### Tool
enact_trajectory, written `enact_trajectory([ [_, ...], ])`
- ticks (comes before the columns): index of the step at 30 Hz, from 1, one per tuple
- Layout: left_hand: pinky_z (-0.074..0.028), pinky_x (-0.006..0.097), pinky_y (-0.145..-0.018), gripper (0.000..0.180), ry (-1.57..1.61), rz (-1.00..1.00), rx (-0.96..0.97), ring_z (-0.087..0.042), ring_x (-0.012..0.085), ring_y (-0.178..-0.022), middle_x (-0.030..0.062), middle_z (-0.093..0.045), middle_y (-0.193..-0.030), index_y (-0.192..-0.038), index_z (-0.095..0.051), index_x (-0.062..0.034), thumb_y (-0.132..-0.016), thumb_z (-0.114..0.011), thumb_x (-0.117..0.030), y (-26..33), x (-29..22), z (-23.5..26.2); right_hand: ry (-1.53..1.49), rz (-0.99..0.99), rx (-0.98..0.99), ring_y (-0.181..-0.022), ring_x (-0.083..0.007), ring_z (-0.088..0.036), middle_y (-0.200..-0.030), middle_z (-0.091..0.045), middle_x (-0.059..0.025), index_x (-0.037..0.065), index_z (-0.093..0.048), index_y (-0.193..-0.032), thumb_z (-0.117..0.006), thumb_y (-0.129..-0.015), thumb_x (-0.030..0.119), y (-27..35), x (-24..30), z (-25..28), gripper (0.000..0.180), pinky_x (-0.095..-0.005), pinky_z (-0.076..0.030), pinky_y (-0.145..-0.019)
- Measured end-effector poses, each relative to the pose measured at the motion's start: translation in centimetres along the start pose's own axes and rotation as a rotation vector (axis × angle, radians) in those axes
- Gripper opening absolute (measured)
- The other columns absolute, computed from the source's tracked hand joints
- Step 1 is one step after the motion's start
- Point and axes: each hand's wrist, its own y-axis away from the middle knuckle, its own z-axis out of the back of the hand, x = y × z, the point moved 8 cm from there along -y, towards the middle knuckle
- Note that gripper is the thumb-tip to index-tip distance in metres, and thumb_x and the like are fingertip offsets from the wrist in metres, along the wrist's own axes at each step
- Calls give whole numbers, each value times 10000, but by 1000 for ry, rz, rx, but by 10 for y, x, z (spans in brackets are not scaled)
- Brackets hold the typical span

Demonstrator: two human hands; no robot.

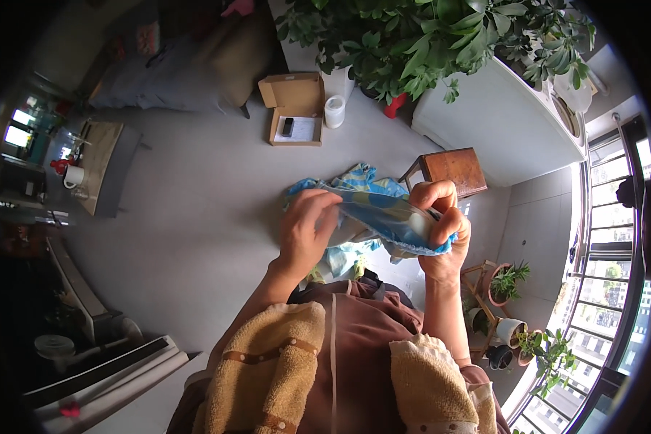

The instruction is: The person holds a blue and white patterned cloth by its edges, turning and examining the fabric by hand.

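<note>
Between my hands, in front of my chest, a see-through plastic piece with a blue, frayed-looking edge (383, 217) is stretched out; it looks like a bag or cover. My left hand (307, 226) pinches its left end with bent fingers. At the other end my right hand (445, 228) is closed, thumb and fingers gripping the blue edge. Behind and below it, a blue, white and yellow-green patterned cloth (360, 176) lies bunched, partly hidden by the plastic and my hands. Whether the plastic is joined to this cloth, I cannot tell.
Ahead on the grey floor are an open cardboard box (296, 108) with a dark device inside and a white canister (334, 112). A brown wooden stool (452, 172) is at the right, near a white cabinet (506, 123). Potted plants (510, 329) stand by the window.
</note>
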Motion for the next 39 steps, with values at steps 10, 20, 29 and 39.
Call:
enact_trajectory([
  [10,-403,217,-526,243,289,-114,64,-499,111,-612,87,-553,-757,-967,-457,-8,-777,-607,18,3,-39,50,-108,16,-97,-941,-284,-523,-788,-584,-95,138,-400,-596,-640,-779,252,4,-2,26,322,-389,-399,-833],
  [20,-443,295,-514,359,-224,-196,-163,-552,213,-615,93,-552,-851,-831,-541,-40,-533,-539,161,8,-16,56,-713,-41,-143,-783,-130,-452,-631,-479,23,143,-490,-600,-678,-712,92,2,-9,26,225,-270,-409,-793],
  [29,-420,236,-735,152,630,161,-325,-492,122,-835,127,-508,-996,-929,-392,-61,-831,-470,26,-21,-3,65,331,-152,344,-648,-201,-470,-635,-475,-36,84,-529,-555,-613,-671,172,13,7,8,168,-309,-366,-610],
  [39,-494,311,-771,150,1415,561,-191,-550,182,-932,106,-548,-984,-1010,-433,-52,-862,-428,-26,-20,8,4,528,-442,53,-581,-163,-518,-608,-514,-66,15,-512,-611,-785,-592,276,25,-38,-10,378,-270,-403,-544],
])
